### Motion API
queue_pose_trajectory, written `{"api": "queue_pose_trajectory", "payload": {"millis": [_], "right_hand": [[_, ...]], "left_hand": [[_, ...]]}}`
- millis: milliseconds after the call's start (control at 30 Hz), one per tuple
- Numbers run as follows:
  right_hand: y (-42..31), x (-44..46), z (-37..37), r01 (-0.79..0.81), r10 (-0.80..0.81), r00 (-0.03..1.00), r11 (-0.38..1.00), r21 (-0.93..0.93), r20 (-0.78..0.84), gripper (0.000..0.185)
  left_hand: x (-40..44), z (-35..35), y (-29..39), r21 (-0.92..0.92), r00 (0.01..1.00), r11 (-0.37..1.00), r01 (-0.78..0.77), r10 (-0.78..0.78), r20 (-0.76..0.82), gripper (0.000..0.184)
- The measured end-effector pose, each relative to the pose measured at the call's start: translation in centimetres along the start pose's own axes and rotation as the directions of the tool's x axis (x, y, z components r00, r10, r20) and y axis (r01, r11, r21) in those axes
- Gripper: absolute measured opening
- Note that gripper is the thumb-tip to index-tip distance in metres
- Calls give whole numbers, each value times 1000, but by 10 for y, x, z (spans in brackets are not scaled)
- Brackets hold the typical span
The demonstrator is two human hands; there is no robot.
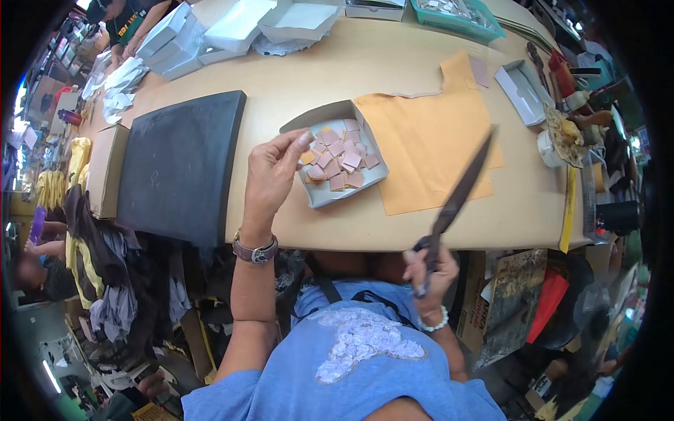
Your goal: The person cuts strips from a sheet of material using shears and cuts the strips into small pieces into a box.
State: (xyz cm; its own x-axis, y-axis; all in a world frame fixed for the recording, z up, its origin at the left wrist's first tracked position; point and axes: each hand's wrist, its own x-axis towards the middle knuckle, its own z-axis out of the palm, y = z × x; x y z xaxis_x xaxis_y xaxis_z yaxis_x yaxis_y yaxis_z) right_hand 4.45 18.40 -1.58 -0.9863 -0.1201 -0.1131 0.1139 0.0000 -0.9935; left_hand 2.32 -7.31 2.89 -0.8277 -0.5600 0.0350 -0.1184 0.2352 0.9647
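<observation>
In the head view my left hand [272, 168] is raised at the left side of a shallow cardboard box [324, 200]. Its thumb and fingertips are pinched together; whatever may be between them is too small to make out. Many small pinkish squares [337, 181], some with yellow-orange sides, lie loosely piled in the box. My right hand [437, 277] is wrapped around the handles of large dark scissors [462, 186], slightly blurred. Their blades point up and away, over a yellow-orange sheet [428, 147] with an irregular cut outline. The sheet lies flat, touching the box's right side.
A black slab [179, 165] lies on the table's left. White boxes [232, 24] and a green basket [484, 31] line the far side. An open white box [521, 91] and tools stand at right. Another person [133, 28] sits at the far left corner.
</observation>
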Motion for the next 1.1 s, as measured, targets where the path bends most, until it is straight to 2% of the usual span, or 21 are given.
{"api": "queue_pose_trajectory", "payload": {"millis": [67,133,267,300,400,500,600,700,800,833,900,933,1000,1100], "right_hand": [[-3,11,-18,92,-86,993,993,72,-80,15],[-8,20,-33,158,-147,974,986,51,-174,14],[-12,22,-47,114,-83,956,989,93,-282,16],[-12,20,-51,82,-58,970,992,94,-234,17],[-7,5,-66,-25,33,995,996,91,-96,18],[-11,-6,-72,-153,153,988,987,50,15,19],[-13,-16,-79,-299,292,948,954,38,129,17],[-25,-24,-89,-475,480,837,876,-84,263,15],[-24,-38,-106,-547,532,732,831,-99,427,17],[-28,-42,-109,-589,580,684,797,-134,443,22],[-23,-50,-120,-545,566,660,813,-204,494,23],[-22,-51,-123,-518,558,645,822,-238,523,23],[-25,-53,-121,-566,599,606,787,-247,524,28],[-19,-52,-116,-561,599,604,788,-252,526,31]], "left_hand": [[-2,2,-1,66,996,994,-85,86,-7,23],[-11,14,1,122,981,973,-194,191,32,19],[-41,44,1,472,909,788,-394,258,329,18],[-41,49,-6,548,911,728,-412,310,273,19],[-25,42,-15,693,952,657,-298,259,163,19],[0,33,-22,841,858,443,-312,512,48,17],[2,41,-16,879,719,329,-345,694,22,15],[-27,64,-11,696,909,633,-340,410,71,16],[-38,90,-23,625,954,729,-280,286,94,17],[-39,96,-25,580,956,765,-280,275,99,17],[-35,104,-29,486,961,830,-274,255,107,17],[-33,106,-30,468,960,838,-279,263,102,17],[-30,108,-30,435,957,854,-287,276,91,16],[-28,106,-18,109,997,994,12,-19,69,11]]}}
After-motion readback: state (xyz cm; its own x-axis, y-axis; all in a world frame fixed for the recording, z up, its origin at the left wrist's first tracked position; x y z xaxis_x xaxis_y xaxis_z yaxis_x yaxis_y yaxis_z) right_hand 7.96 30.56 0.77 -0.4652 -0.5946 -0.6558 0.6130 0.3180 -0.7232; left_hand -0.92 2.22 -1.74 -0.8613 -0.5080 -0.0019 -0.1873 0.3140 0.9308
